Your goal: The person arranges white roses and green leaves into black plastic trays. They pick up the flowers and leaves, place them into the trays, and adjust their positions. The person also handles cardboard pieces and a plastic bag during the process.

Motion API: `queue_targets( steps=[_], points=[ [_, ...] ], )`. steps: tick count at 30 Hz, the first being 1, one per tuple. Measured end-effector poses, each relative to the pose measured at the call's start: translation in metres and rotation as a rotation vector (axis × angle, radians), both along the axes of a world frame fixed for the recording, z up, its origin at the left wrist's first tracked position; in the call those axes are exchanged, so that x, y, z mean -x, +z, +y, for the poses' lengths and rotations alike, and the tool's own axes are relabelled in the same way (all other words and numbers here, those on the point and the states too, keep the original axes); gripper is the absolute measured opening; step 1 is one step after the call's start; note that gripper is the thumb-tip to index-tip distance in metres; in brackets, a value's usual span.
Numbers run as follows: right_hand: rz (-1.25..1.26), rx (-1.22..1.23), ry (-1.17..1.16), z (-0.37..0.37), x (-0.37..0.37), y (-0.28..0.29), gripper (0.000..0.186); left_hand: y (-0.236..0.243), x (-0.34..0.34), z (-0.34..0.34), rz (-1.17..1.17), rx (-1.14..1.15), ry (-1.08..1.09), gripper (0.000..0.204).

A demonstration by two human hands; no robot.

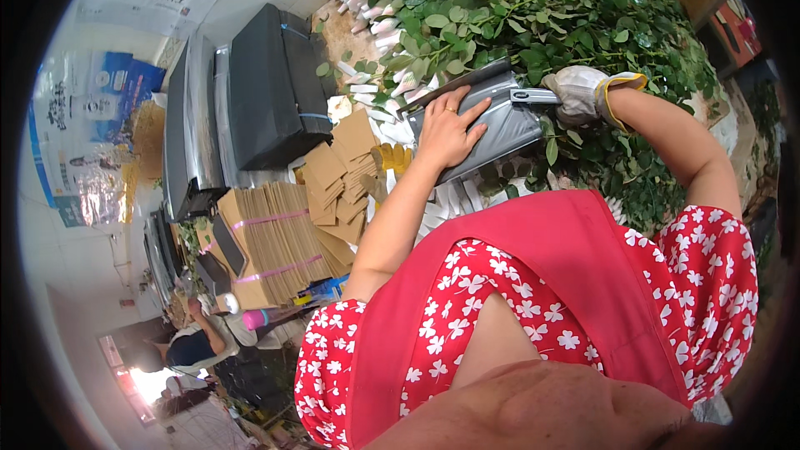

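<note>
My bare left hand (450, 129) lies with fingers spread on a dark grey sheet wrap (508, 133), which has a stiff dark upper edge. My right hand (575, 96), in a pale glove with yellow trim, grips a silver metal tool (532, 96), probably a stapler, at the wrap's right side. Beneath and around the wrap are white-sleeved rose buds (454, 197) and leafy green stems (542, 8). A yellow glove (392, 158) lies left of the wrap, partly covered.
Cardboard pieces (333, 171) and banded cardboard stacks (275, 246) lie to the left, beside large black wrapped stacks (267, 92). A co-worker (200, 337) is at the lower left. Posters (92, 129) hang on the wall.
</note>
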State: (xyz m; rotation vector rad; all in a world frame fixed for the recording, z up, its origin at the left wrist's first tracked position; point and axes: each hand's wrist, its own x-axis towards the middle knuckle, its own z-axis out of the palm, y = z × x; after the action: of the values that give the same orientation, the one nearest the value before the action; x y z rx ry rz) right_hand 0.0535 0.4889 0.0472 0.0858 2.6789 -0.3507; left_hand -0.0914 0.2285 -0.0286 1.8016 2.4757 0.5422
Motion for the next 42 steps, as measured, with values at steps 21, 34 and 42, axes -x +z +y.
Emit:
queue_targets(
  steps=[21, 34, 42],
  points=[
    [-0.521, 0.910, -0.055, -0.222, 0.000, -0.116, 0.026, -0.150, -0.193, -0.327, 0.015, 0.172, 0.902, 0.044],
    [-0.002, -0.001, 0.459, -0.320, 0.040, -0.134, 0.037, -0.139, -0.137, -0.352, 0.049, -0.264, 1.364, 0.035],
    [0.320, 0.042, 0.910, -0.362, -0.002, -0.148, 0.020, -0.172, -0.164, -0.361, 0.110, -0.202, 1.227, 0.029]
  ],
)
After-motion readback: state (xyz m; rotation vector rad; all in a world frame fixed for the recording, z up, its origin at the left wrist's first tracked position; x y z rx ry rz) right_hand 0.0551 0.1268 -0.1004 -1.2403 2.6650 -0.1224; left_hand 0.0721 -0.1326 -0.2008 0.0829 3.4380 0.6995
